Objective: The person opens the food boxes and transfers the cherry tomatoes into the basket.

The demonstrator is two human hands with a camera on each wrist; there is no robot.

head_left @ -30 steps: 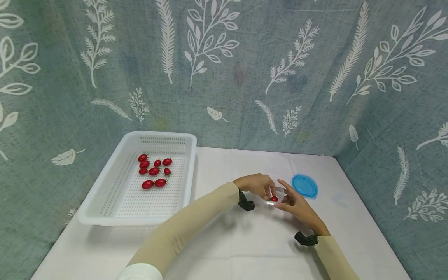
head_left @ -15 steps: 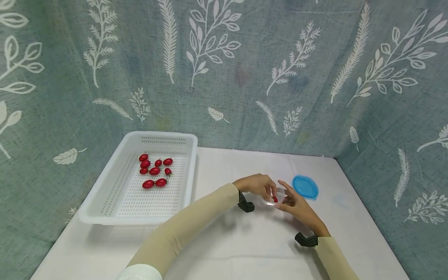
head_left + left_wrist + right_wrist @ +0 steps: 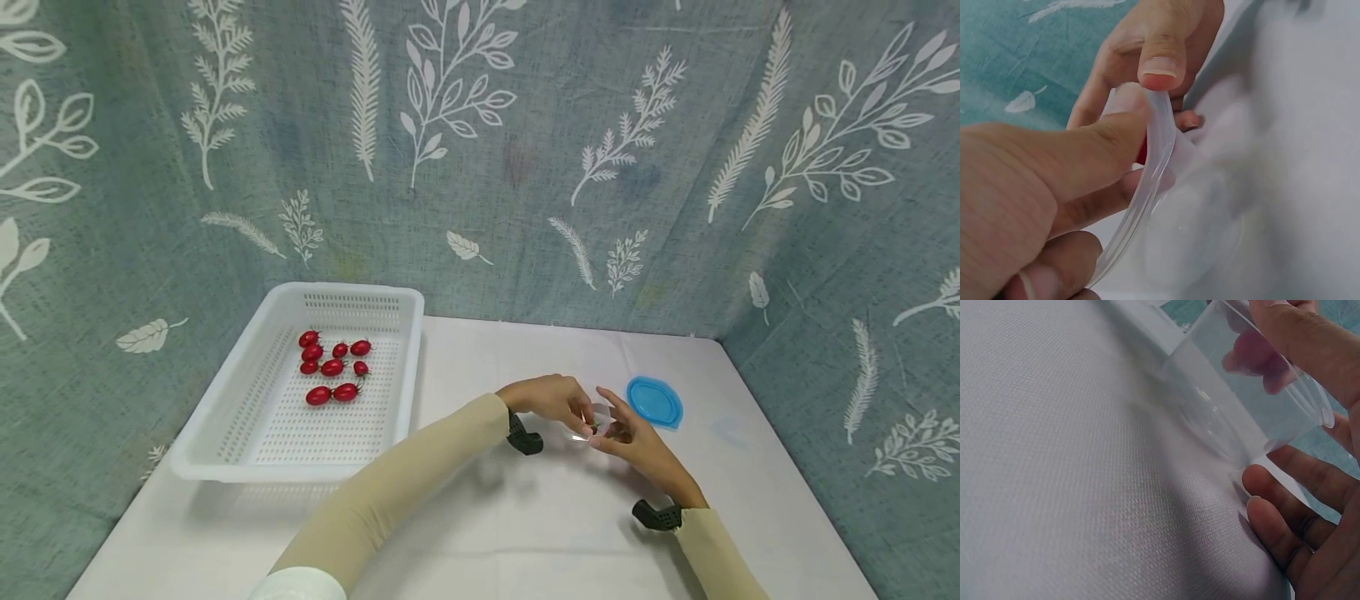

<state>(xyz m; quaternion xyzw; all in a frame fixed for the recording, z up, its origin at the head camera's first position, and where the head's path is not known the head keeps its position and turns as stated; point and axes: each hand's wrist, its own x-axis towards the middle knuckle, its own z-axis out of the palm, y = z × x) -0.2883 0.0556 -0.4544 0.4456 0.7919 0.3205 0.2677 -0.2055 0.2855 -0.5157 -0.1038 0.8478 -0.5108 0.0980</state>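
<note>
A small clear plastic cup [image 3: 1222, 403] is tilted over the white tabletop in the right wrist view. My right hand [image 3: 639, 440] grips it, thumb at the rim and fingers along the side. My left hand [image 3: 552, 398] reaches into its mouth and pinches a red cherry tomato [image 3: 1254, 355], seen through the clear wall. Most of that tomato is hidden behind fingers in the left wrist view, with only a red sliver showing by the rim. From the head view its green stem end shows at the left fingertips.
At the left stands a white perforated plastic basket [image 3: 262, 472] with several cherry tomatoes [image 3: 332, 367] on its floor. A blue lid [image 3: 655, 402] lies flat beyond my right hand. Grey-green leaf-patterned cloth [image 3: 517, 208] encloses the table's back and sides.
The left fingers have shifted slightly right and down within the cup. The tomato's red side showed before; now its green stem end does. My right hand has stayed in place.
</note>
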